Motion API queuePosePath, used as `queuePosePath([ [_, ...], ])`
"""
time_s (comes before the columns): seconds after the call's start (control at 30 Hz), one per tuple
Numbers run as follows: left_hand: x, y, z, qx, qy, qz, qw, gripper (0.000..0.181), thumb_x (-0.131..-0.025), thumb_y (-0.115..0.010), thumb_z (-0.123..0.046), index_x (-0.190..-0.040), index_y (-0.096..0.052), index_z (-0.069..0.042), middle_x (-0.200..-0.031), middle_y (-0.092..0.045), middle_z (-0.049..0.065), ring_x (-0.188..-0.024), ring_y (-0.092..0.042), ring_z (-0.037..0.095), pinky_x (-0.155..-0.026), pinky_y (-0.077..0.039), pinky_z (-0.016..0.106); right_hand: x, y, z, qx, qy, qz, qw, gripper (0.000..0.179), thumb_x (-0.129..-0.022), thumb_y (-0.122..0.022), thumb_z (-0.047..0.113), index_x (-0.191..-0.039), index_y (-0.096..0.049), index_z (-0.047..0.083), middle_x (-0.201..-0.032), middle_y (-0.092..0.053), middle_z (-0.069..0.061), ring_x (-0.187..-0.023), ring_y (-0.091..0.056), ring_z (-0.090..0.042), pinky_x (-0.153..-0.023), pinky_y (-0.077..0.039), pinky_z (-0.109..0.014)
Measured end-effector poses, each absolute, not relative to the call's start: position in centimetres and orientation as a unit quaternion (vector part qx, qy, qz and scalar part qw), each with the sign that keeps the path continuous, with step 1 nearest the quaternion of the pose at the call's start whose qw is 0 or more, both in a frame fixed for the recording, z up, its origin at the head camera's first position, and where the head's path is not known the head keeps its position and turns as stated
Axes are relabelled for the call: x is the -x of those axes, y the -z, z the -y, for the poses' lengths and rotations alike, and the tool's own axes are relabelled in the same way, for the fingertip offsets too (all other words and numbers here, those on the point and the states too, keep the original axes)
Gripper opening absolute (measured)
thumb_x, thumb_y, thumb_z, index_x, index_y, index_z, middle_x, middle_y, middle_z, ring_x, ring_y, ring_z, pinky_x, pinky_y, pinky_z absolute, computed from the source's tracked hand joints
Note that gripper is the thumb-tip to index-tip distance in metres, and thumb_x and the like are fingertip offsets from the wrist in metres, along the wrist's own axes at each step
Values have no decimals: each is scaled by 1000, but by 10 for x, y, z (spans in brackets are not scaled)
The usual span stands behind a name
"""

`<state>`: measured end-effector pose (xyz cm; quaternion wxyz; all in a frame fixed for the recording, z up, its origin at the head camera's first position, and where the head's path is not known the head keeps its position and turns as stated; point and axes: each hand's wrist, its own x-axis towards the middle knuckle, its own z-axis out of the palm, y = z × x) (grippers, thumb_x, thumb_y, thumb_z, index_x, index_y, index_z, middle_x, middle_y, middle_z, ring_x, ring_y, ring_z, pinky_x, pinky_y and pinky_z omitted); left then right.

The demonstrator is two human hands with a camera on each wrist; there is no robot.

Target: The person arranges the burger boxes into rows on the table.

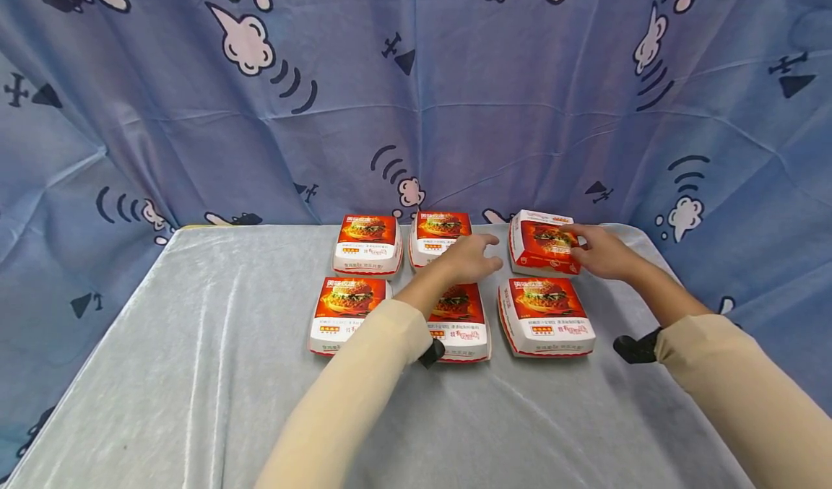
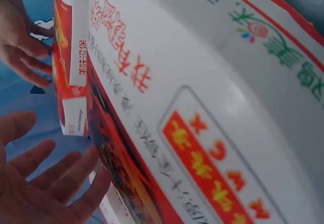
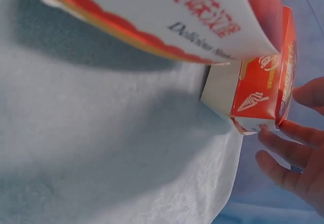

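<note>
A red and white burger box (image 1: 541, 243) stands at the back right, with a burger printed on its lid. My right hand (image 1: 603, 252) is at its right side, and its fairly straight fingers touch the box's edge in the right wrist view. To the left of that box, my left hand (image 1: 473, 259) hangs apart from it with fingers spread and nothing held. Below the left forearm lies the front middle box (image 1: 458, 330), partly hidden by the sleeve. The back middle box (image 1: 438, 232) is just behind the left hand.
Further burger boxes lie at the front right (image 1: 549, 323), front left (image 1: 344, 308) and back left (image 1: 367, 247), forming two rows. All rest on a grey cloth-covered table (image 1: 162, 373). A blue patterned curtain (image 1: 351, 77) hangs along the table's back edge.
</note>
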<state>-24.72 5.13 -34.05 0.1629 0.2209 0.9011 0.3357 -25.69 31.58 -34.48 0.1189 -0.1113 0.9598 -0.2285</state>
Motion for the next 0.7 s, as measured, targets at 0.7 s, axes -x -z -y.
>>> queuePosePath([
  [0.7, 249, 340, -69, -240, -297, -903, 197, 55, -102, -53, -25, -153, -41, -10, -152, -45, 8, -141, -39, 19, -113, -32, 29, 257, 346, -299, 183, 200, -958, 95, 41, -95, -54, -1, -134, -53, -13, -132, -51, -37, -115, -52, -52, -94, -46, -63],
])
